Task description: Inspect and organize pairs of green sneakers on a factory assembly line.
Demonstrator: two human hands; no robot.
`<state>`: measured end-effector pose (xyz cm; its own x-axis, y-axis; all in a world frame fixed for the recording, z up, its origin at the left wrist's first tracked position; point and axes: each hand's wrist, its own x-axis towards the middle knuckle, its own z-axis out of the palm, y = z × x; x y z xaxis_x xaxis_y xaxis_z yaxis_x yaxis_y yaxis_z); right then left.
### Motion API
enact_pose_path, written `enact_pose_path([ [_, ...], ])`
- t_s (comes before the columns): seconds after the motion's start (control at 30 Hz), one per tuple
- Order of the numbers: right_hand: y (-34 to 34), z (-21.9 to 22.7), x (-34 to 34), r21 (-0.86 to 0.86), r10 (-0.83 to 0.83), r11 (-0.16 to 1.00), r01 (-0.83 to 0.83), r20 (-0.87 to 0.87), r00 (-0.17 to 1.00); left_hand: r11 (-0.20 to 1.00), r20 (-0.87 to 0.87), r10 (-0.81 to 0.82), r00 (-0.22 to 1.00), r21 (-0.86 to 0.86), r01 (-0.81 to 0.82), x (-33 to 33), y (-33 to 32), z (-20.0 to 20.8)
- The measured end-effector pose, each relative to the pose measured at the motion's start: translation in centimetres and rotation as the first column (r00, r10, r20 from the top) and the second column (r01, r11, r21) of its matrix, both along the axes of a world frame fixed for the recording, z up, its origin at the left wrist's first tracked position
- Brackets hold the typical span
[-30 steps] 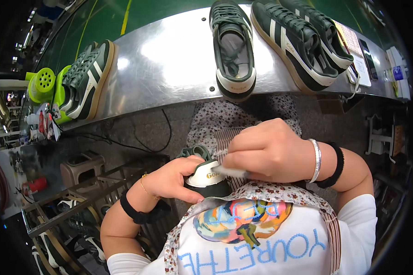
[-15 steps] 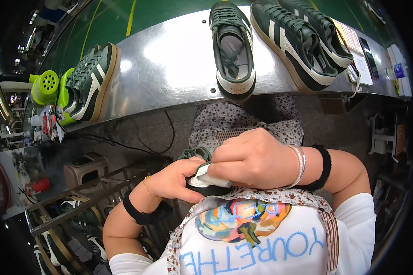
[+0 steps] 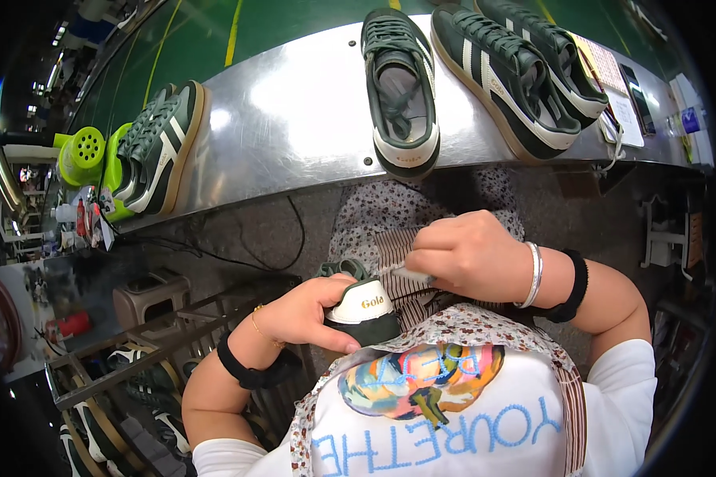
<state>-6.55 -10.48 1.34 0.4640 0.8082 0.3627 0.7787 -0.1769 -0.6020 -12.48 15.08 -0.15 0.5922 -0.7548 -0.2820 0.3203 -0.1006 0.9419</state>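
Observation:
In front of my body, my left hand (image 3: 301,314) is closed round a dark green sneaker (image 3: 363,304). The shoe's white heel tab with gold lettering is turned toward me, and its dark laces show past my fingers. My right hand (image 3: 476,258), apart from the shoe on its right, pinches a small white piece that looks like a wiping cloth (image 3: 410,274). Most of that piece is hidden by my fingers. Directly ahead, one matching sneaker (image 3: 402,95) stands on the metal bench top, heel toward me.
On the metal bench (image 3: 286,119), two more sneakers (image 3: 509,87) stand at right, beside a notepad (image 3: 624,119) and a phone (image 3: 638,95). At left, others lean by a lime-green blower (image 3: 82,155). A shoe rack (image 3: 111,370) stands low at left, near a stool (image 3: 147,298).
My right hand has moved right, away from the shoe's heel, with the white cloth in it. The heel tab is now uncovered. My left hand keeps hold of the sneaker.

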Motion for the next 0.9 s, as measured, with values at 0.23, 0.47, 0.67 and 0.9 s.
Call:
enact_pose_path([
  [0.23,-6.3,4.9,2.1,0.326,-0.346,0.84,0.434,-0.295,0.891,0.917,-0.329,0.337,0.882,0.328,-0.228,0.3,1.9,6.1],
  [0.47,-20.6,5.3,10.3,0.302,-0.723,0.236,0.924,-0.58,0.375,0.601,0.743,-0.486,0.46,0.667,-0.441,4.7,1.5,15.0],
  [0.67,-27.0,-2.6,17.5,0.045,-0.747,0.147,0.988,-0.65,0.141,0.685,0.811,-0.528,0.251,0.582,-0.439,11.9,2.6,8.7],
  [0.9,-27.5,-4.8,18.2,-0.135,-0.809,0.259,0.956,-0.572,0.138,0.868,0.766,-0.287,0.575,0.462,-0.182,13.1,2.8,4.0],
])
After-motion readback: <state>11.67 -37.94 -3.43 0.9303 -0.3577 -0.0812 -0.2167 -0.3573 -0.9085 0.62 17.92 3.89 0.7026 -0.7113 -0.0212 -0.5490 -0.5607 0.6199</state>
